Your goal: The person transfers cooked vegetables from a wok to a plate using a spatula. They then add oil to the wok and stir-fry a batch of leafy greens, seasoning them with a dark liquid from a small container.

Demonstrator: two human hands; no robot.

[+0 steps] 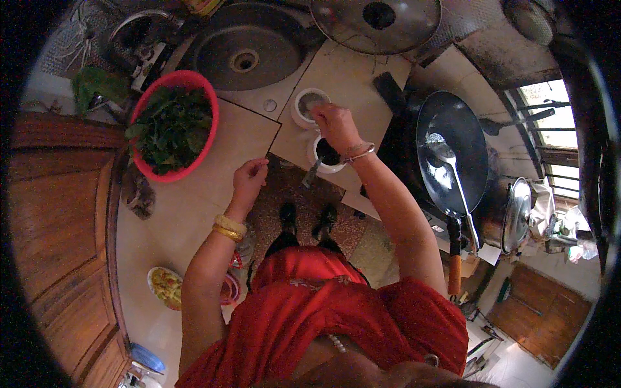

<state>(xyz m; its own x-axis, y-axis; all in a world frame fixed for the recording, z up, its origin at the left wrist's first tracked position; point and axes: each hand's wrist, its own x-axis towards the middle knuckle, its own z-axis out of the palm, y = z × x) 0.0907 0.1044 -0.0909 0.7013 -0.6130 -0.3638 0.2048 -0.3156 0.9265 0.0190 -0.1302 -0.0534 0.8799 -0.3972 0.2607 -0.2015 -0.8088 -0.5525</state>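
My right hand (335, 123) is over the edge of a white jar (297, 107) on the counter, its fingers bent together; whether they pinch something is hidden. Just below it stands a second white jar (320, 167) with dark contents and a spoon (310, 174) sticking out. My left hand (252, 177) hovers near the counter's front edge, fingers curled loosely, and nothing is visible in it. To the left, a red plastic basin (213, 126) holds leafy greens (170, 128). On the right a black wok (436, 174) sits on the stove, with a metal ladle (453, 165) in it.
A dark sink (201, 53) lies at the back, beside a large pan lid (339, 24). A lidded pot (519, 213) stands right of the wok, whose handle (454, 271) points towards me. A plate of food (165, 288) is at the lower left. Wooden cabinet doors (63, 203) are far left.
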